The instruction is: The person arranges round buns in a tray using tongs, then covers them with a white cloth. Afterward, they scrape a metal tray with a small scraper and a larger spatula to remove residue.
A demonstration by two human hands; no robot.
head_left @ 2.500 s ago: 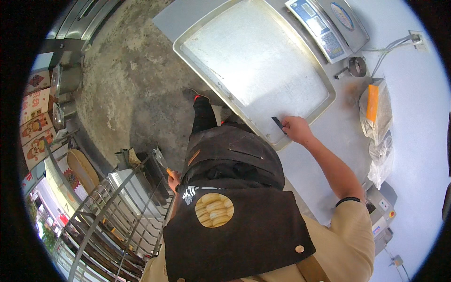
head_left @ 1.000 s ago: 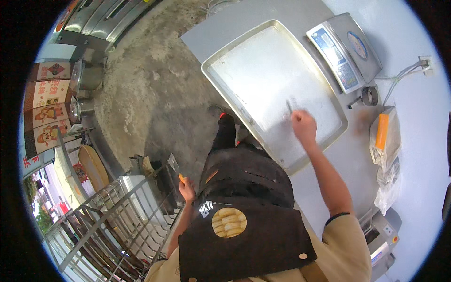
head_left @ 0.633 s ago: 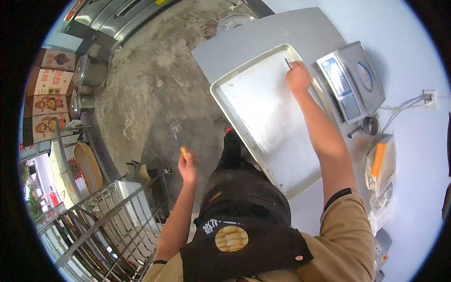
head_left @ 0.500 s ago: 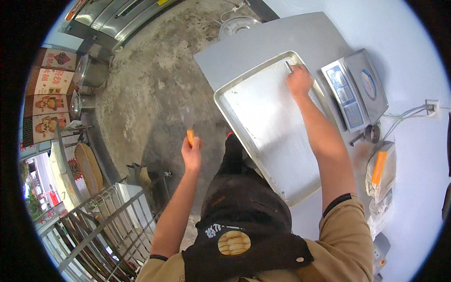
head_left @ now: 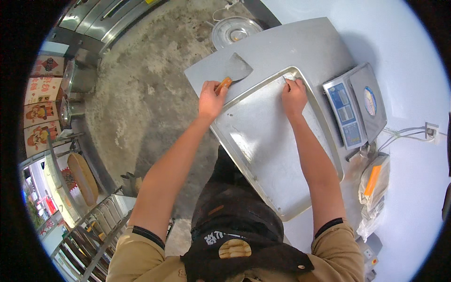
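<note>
My left hand is closed round the orange handle of a scraper, whose wide, flat metal blade is over the grey table beside the tray's far left corner. A large shallow metal baking tray lies at an angle on the table, its inside bare apart from small dark specks and scuffs. Over its far end my right hand is closed with the fingers pinched. A short, thin grey end shows at the fingertips; the hand hides the rest, so its kind cannot be made out.
A digital scale stands right of the tray. Nearer along the wall lie a roll of tape and a plastic-wrapped bundle with an orange strip. A round metal lid is beyond the table. A metal rack stands at lower left.
My left hand has brought the scraper from above the floor up and right, over the table by the tray. My right hand stays at the tray's far end, slightly nearer. The view has shifted a little.
</note>
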